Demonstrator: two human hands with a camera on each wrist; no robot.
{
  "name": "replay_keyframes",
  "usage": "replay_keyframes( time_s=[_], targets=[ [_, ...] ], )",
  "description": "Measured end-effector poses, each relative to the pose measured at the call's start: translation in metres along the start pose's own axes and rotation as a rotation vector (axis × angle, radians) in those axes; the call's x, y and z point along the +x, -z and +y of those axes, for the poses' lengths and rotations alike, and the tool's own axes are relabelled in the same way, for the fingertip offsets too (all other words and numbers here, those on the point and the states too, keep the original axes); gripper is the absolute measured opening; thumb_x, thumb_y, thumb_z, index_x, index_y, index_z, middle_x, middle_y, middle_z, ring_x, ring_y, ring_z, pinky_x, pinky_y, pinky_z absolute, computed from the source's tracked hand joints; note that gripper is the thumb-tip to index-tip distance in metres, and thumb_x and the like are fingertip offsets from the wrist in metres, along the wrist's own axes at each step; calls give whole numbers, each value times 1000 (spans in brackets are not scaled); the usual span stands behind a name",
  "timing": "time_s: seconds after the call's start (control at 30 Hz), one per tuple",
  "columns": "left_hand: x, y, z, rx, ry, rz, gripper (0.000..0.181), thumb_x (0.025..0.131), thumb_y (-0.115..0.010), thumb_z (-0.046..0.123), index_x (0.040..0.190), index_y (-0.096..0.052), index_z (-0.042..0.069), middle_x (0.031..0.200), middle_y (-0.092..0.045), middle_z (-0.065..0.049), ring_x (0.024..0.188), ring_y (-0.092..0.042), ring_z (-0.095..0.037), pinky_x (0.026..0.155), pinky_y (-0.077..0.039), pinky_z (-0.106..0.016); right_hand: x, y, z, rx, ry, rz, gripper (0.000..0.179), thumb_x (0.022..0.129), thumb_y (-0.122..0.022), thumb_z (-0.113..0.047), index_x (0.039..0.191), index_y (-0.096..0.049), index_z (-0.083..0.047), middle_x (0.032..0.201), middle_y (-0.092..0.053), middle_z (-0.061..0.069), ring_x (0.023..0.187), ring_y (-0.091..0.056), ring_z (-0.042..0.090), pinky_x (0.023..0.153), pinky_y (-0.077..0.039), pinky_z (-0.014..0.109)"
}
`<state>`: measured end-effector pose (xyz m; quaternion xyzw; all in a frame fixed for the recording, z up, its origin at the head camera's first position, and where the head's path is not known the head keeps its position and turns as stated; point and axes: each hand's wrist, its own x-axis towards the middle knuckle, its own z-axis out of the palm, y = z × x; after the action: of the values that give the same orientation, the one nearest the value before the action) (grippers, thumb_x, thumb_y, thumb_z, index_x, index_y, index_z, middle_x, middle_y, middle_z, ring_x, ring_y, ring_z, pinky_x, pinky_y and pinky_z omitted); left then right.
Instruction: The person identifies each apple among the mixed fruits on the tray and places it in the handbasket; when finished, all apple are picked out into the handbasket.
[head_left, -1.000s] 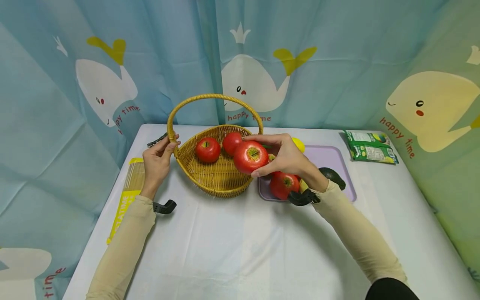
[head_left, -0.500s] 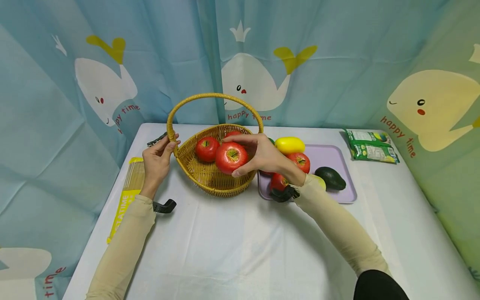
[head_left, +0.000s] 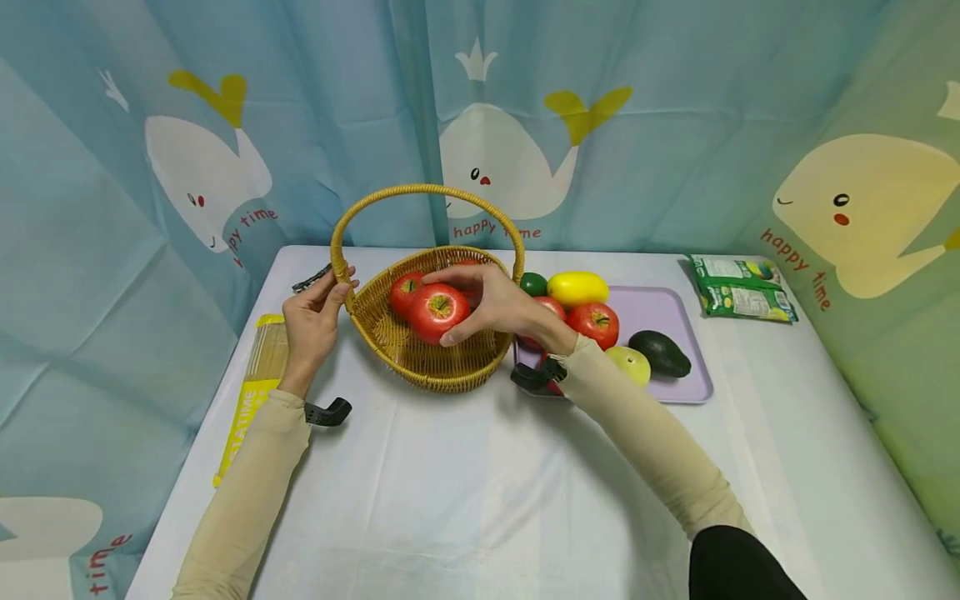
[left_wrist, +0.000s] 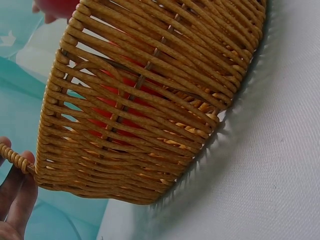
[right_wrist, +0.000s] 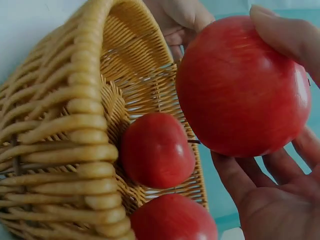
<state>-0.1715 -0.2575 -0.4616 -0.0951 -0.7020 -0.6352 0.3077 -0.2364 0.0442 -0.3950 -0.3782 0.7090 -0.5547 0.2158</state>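
Observation:
My right hand (head_left: 498, 304) grips a red apple (head_left: 438, 313) above the opening of a wicker basket (head_left: 442, 381), thumb on one side and fingers on the other. Two more red apples lie inside the basket; one apple (right_wrist: 158, 150) shows fully in the right wrist view, the second (right_wrist: 175, 220) is cut off by the frame edge. With its thumb and fingers, my left hand (head_left: 311, 329) pinches the foot of the basket's arched handle (head_left: 420, 191) at the left end. The left wrist view shows the basket's woven side (left_wrist: 135, 105) with red behind the gaps.
Right of the basket, a lilac tray (head_left: 660, 304) carries red apples (head_left: 593, 323), a green apple (head_left: 630, 364), an avocado (head_left: 659, 353) and a yellow fruit (head_left: 578, 288). Green snack packets (head_left: 742, 289) lie back right. A yellow pasta pack (head_left: 252, 400) lies at left.
My right hand has carried the apple leftward from the basket's right rim to over its middle. More of the tray's fruit shows now. The left hand stays on the handle.

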Motion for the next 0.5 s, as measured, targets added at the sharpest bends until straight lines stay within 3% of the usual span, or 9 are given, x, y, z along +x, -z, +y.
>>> replay_keyframes(
  time_s=[0.2,0.5],
  targets=[
    [0,0,0,-6,0,-3,35,103,-64,-5,137,-69,0,126,-70,-33,104,-79,-11,94,-61,-19,11,-1,5,-54,-4,-40,82,72,-99,-13,146,-64,-7,145,-67,2,126,-61,20,105,-58,39],
    [1,0,2,0,9,4,35,102,-65,-4,136,-70,0,126,-71,-31,103,-79,-9,93,-61,-19,23,-4,8,-130,-130,-39,71,66,-103,-26,131,-76,-26,136,-67,-5,119,-63,22,99,-60,38]
  ],
)
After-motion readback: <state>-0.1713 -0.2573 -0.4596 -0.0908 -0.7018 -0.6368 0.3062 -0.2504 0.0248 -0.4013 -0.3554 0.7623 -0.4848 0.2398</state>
